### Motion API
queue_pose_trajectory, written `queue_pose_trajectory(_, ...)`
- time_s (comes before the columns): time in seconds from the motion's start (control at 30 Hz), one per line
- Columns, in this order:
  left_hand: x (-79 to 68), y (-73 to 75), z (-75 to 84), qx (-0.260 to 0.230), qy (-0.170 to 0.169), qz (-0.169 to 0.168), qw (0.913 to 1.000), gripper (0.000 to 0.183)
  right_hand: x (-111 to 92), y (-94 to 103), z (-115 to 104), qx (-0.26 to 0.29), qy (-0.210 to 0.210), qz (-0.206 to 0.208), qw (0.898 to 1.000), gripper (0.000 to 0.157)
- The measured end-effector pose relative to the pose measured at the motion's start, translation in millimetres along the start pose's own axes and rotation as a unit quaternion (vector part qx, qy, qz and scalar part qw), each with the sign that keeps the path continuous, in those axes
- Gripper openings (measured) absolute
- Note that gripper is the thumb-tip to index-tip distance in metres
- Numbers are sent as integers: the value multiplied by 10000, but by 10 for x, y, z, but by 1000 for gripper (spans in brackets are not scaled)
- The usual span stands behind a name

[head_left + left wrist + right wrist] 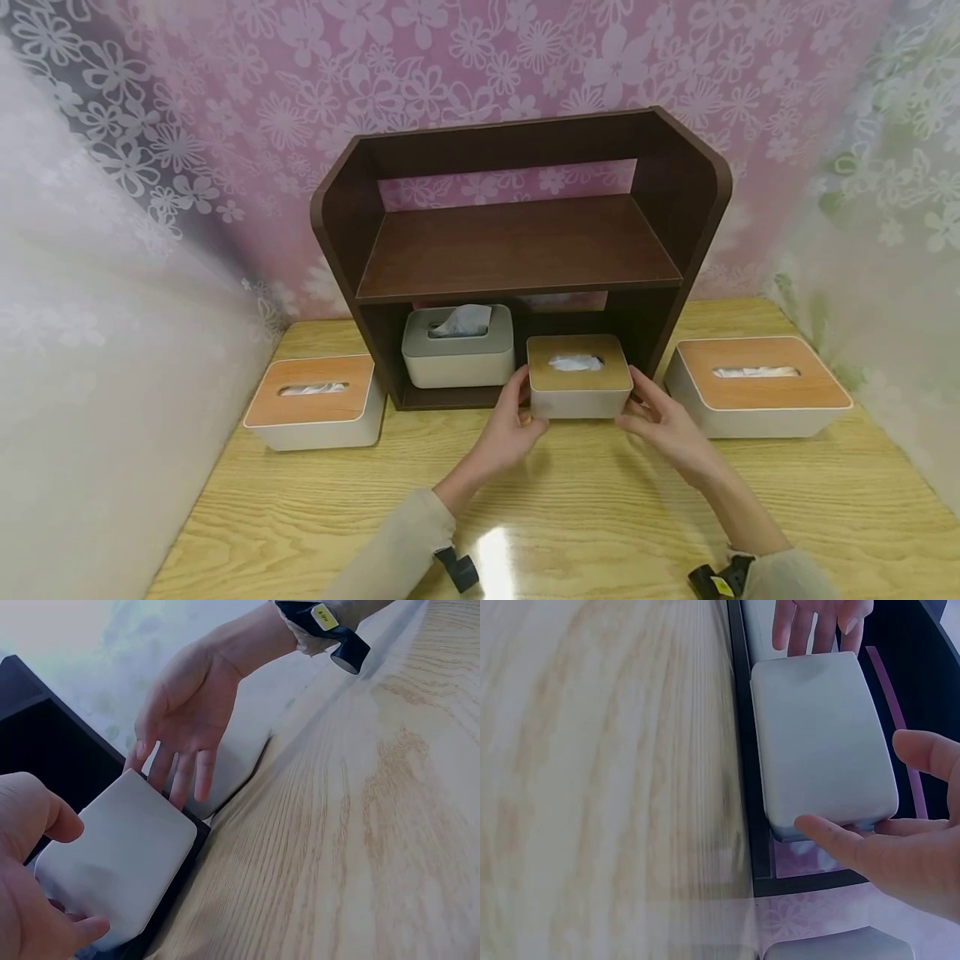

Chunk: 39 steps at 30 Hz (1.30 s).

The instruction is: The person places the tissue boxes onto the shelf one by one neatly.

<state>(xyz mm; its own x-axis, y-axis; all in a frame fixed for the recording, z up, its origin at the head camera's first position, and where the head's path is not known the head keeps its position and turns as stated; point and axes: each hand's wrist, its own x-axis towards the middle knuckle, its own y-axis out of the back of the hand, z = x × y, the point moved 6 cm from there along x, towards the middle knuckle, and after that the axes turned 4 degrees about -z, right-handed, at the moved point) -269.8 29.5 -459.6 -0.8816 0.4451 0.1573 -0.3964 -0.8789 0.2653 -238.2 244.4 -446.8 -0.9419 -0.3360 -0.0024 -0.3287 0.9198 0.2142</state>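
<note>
Four tissue boxes: left orange-lidded box [315,417], right orange-lidded box [757,396], grey-lidded box [459,367], brown-lidded box [579,381]. One dark brown shelf unit [517,246], two levels. Two hands, two black wrist devices — left device [459,572], right device [720,581].

Brown-lidded box: smallish, rounded corners, off-white sides, flat tan-brown top with a thin pale rim, one oblong slot, white tissue sitting low in it. It's at the front of the shelf unit's lower level, right half, overlapping the front edge; can't tell if its base rests on anything.

Left hand [507,429] grips its left side, thumb by the lower front corner. Right hand [671,429] grips the right side, thumb also low in front — box held between both.

Grey-lidded box sits inside the lower level, left half, tissue poking up. Orange-lidded boxes are on the wood-grain table [315,517], one each side of the shelf unit.
</note>
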Motion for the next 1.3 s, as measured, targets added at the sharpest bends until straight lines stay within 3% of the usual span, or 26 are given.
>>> queue_pose_trajectory(0.27,48,17,-32,-269,7,-131,9996,76,75,30,53,114,-36,-15,9999,85)
queue_pose_trajectory(0.87,219,29,-49,-165,332,-99,9993,81,255,104,131,269,-121,203,9994,78)
queue_pose_trajectory(1.13,310,10,-67,-151,132,-69,9998,82,351,66,78,128,-211,383,9990,80)
queue_pose_trajectory(1.3,340,-5,-76,-118,183,-143,9997,84,408,44,89,220,-329,500,9980,83)
